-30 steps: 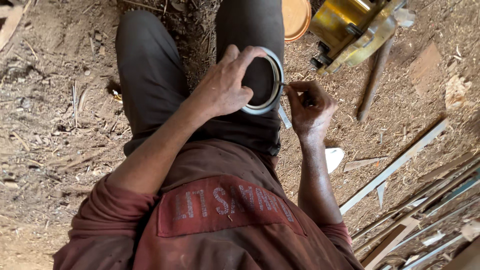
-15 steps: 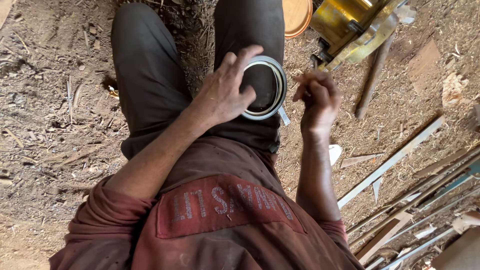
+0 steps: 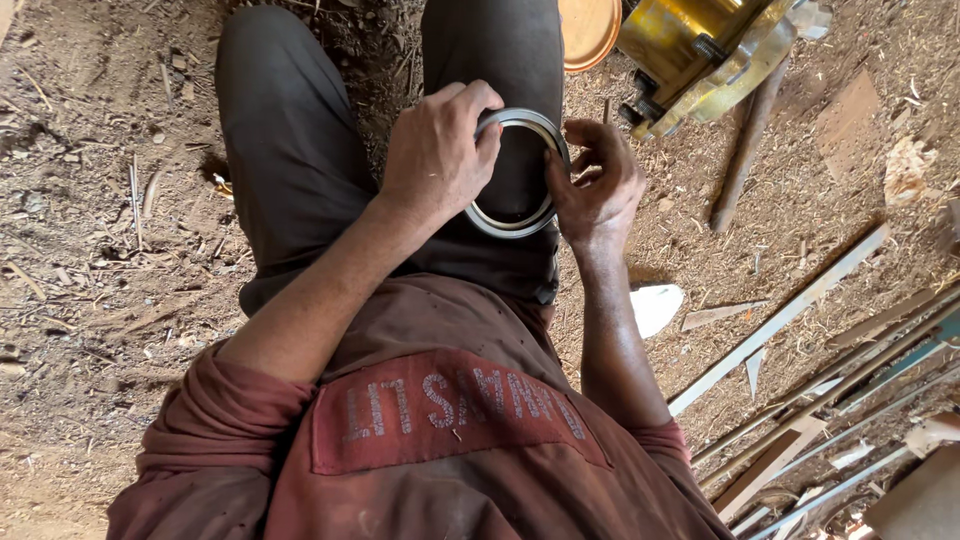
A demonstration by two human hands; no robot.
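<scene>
You have a grey metal ring (image 3: 516, 215) held over your right thigh (image 3: 500, 60), both hands on it. Your left hand (image 3: 435, 150) wraps its left arc, fingers (image 3: 480, 105) curled over the top edge and closed on the rim. Your right hand (image 3: 597, 185) meets the right edge, fingers bent narrow around it; whether they pinch something small there you cannot tell.

The ring looks stiff and thin-walled, likely light for its width, with a smooth and possibly slippery face. Judging by that, grip it on the rim at opposite sides, not on the flat. Its edges may be sharp.

A yellow metal machine part (image 3: 700, 50) and an orange round lid (image 3: 588, 30) lie on the dirt floor (image 3: 90, 200) ahead.
</scene>
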